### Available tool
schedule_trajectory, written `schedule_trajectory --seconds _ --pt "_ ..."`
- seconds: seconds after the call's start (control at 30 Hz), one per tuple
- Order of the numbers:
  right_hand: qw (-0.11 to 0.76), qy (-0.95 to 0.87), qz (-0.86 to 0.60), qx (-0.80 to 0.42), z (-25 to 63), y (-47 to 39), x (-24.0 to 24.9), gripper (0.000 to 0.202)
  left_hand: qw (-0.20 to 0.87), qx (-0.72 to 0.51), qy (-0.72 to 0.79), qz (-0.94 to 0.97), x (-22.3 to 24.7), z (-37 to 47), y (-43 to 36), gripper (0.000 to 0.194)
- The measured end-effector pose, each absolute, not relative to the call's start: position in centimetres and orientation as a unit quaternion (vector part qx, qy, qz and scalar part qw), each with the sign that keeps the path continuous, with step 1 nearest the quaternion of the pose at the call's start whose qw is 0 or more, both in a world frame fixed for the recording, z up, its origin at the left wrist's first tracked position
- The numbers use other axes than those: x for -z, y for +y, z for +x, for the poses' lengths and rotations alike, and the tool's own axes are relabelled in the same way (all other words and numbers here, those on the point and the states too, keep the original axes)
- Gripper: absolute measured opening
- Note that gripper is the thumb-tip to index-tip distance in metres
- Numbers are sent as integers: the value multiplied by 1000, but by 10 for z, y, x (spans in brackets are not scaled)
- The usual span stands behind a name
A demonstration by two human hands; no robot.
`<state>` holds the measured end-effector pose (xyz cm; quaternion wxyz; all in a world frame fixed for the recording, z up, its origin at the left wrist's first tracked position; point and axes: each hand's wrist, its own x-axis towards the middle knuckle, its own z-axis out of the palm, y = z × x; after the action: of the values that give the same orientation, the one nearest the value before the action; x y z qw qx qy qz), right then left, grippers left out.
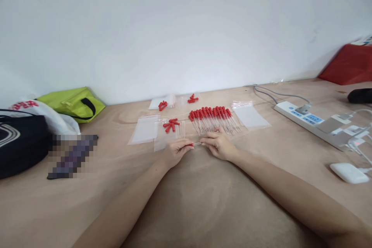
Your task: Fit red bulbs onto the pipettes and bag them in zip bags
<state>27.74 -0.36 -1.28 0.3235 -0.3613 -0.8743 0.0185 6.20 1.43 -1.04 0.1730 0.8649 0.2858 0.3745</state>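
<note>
My left hand (176, 151) is closed, pinching a red rubber dropper bulb (191, 145) whose tip shows past the fingers. From the bulb a thin clear dropper tube (197, 143) runs to my right hand (220, 145), closed on its other end. How deep the tube sits in the bulb is hidden. Just beyond my hands lies a row of droppers (210, 114) with red bulbs pointing away from me. Loose red bulbs (171, 124) and a few clear tubes (180, 128) rest on a plastic bag left of that row.
More red bulbs (163, 105) lie near the wall. Zip bags (144, 129) flank the droppers, with another stack (251, 115) at right. A power strip (310, 122) with cables and a white case (349, 173) are right; a green bag (69, 102) and black bag (23, 143) are left.
</note>
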Motion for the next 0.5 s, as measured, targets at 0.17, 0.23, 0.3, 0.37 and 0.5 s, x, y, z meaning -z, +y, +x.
schedule_trajectory --seconds 0.17,0.23,0.3,0.37,0.5 --pt "312 -881 -355 -18 280 -1 12 20 139 -346 260 891 3 65 14 23" --pt "305 -883 -357 -11 280 -1 11 20 119 -342 246 899 1 65 14 22" --pt "296 -884 -362 2 279 -1 9 20 103 -345 239 902 1 66 14 22" --pt "286 -885 -368 17 278 -2 7 21 95 -345 242 902 2 67 13 21" --pt "272 -883 -379 47 274 -3 6 21 90 -333 268 900 3 67 12 19"
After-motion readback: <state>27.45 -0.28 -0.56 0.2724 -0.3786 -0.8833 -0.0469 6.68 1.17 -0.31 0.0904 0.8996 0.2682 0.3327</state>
